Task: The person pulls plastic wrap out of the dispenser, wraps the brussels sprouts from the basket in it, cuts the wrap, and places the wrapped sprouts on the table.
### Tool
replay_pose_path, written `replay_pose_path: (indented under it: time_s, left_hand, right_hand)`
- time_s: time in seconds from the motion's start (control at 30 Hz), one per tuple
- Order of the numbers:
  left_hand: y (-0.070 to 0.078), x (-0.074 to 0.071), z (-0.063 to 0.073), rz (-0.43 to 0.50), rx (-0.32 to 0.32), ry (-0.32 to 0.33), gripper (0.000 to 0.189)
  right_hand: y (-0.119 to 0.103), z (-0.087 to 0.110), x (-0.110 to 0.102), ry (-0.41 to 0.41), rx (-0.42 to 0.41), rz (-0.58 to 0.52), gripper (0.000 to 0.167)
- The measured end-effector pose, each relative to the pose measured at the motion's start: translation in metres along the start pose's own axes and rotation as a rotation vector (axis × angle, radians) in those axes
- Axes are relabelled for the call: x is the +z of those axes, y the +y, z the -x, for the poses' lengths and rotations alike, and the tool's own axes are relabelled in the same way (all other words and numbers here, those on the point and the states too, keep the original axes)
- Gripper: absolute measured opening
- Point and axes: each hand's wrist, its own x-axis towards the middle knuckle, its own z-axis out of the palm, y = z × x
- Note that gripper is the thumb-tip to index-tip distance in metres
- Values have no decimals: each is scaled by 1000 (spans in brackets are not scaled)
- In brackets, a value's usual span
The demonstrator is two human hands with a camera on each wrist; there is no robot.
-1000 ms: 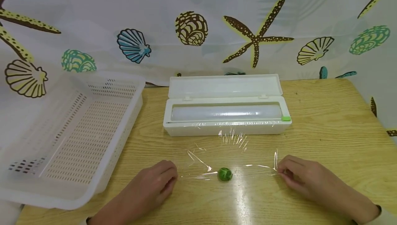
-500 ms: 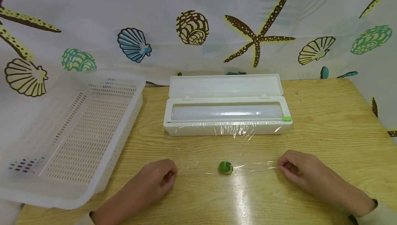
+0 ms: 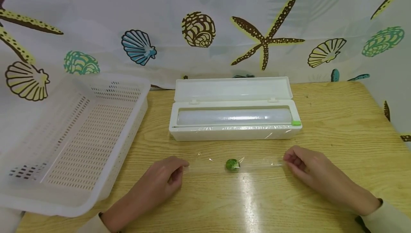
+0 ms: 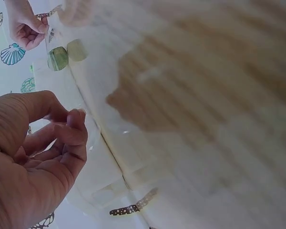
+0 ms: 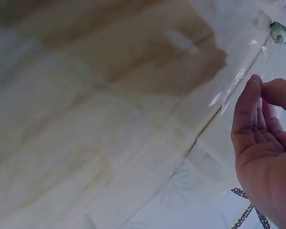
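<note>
A small green Brussels sprout [image 3: 232, 165] lies mid-table with clear cling film [image 3: 208, 166] over and around it. The film runs out to both sides as a narrow band. At the band's left end my left hand [image 3: 164, 177] pinches the film between thumb and forefinger. My right hand [image 3: 313, 168] pinches the opposite end. In the left wrist view the sprout [image 4: 57, 58] shows beyond the fingertips, its reflection on the tabletop beside it. Glints of film [image 5: 239, 75] show near the right fingertips in the right wrist view.
Behind the sprout stands a white cling film dispenser [image 3: 236, 133], its lid raised, a roll [image 3: 234, 117] inside and a green slider [image 3: 296, 122] at its right end. A white perforated basket [image 3: 125, 147] sits at the left. A shell-patterned curtain [image 3: 205, 61] hangs at the back.
The sprout has rolled away from me toward the dispenser, and the film around it has drawn into a narrower band. Both hands have moved slightly forward, still pinching the film.
</note>
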Motion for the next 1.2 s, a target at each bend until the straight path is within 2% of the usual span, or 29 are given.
replay_pose_path:
  time_s: [0.1, 0.23, 0.37, 0.53, 0.73, 0.83, 0.97, 1.07, 1.2]
  left_hand:
    - [1, -1, -3, 0, -59, -40, 23]
    - [1, -1, -8, 7, -147, -89, 22]
    - [-1, -1, -12, 21, -188, -98, 24]
    - [1, 1, -15, -11, -199, -91, 21]
    - [7, 1, -14, -142, -186, -114, 12]
    - [10, 1, -10, -198, -138, -88, 11]
    - [11, 1, -6, -244, -71, -4, 14]
    - [16, 2, -6, -215, -67, 37, 16]
    - [28, 6, -9, -72, -131, 36, 17]
  right_hand:
    - [0, -3, 0, 2, -2, 35, 27]
    - [0, -8, 0, -46, 36, 58, 24]
    - [-1, -13, 1, -81, 73, 71, 19]
    - [-2, -16, 3, -84, 85, 76, 19]
    - [-3, -13, 3, -75, 84, 83, 17]
    - [-6, -8, 4, -13, 68, 88, 17]
    - [-11, -2, 6, 89, 54, 68, 18]
    - [-17, -2, 8, 131, 48, -3, 19]
    - [-28, -3, 13, 163, 25, -150, 27]
